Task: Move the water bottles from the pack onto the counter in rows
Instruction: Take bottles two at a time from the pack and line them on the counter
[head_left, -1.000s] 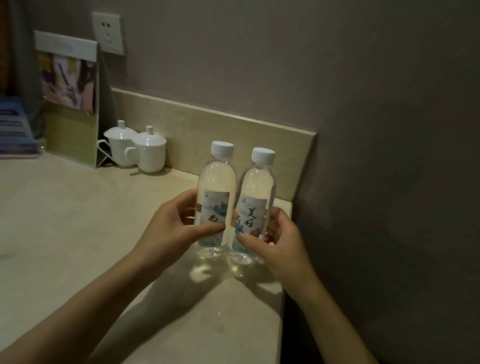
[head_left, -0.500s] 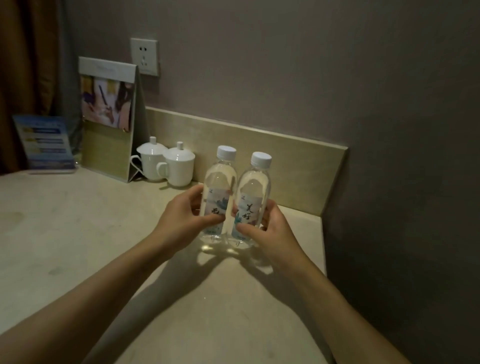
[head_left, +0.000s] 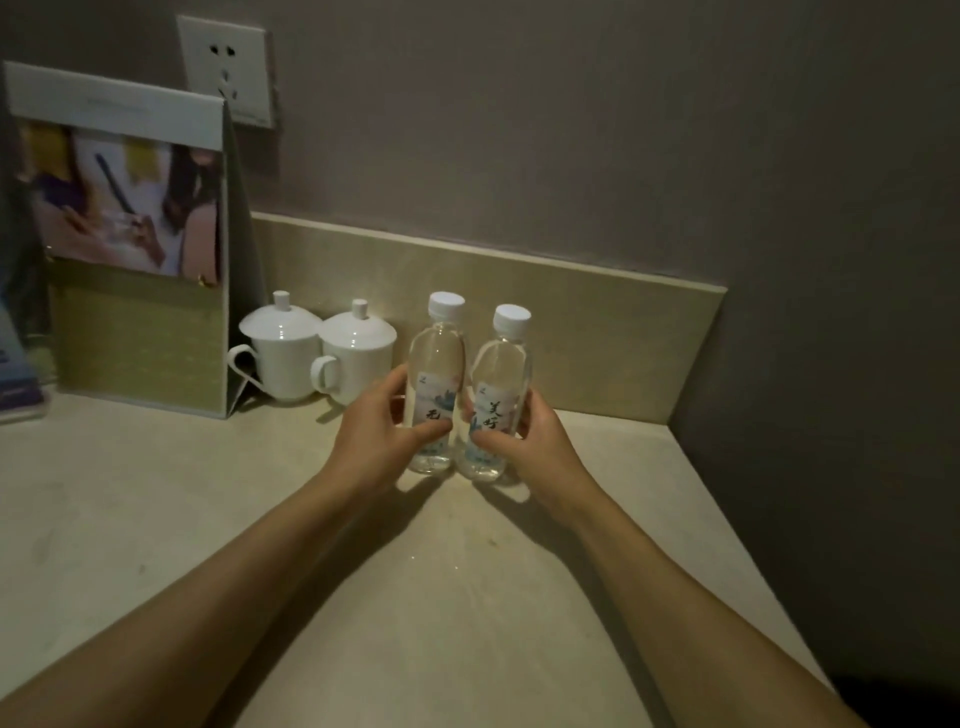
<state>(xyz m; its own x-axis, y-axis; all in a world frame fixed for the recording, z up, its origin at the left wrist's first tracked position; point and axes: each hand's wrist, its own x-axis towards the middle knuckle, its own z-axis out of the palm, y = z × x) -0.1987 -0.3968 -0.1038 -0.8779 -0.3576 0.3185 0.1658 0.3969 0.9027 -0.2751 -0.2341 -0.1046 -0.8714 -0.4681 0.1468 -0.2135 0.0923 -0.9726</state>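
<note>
Two small clear water bottles with white caps and printed labels stand upright side by side on the beige counter (head_left: 156, 519), close to the back splash. My left hand (head_left: 376, 434) grips the left bottle (head_left: 437, 358) around its label. The right bottle (head_left: 503, 364) is held by my right hand (head_left: 535, 441) at its lower half. The two bottles almost touch. No pack is in view.
Two white lidded cups (head_left: 317, 353) stand just left of the bottles. A standing card display (head_left: 135, 249) and a blue leaflet holder (head_left: 15, 384) sit further left. The counter's right edge (head_left: 737, 525) drops off beside the wall. A wall socket (head_left: 226, 70) is above.
Both hands have carried the bottles away from me toward the back splash, next to the cups. The camera view has shifted closer and to the left.
</note>
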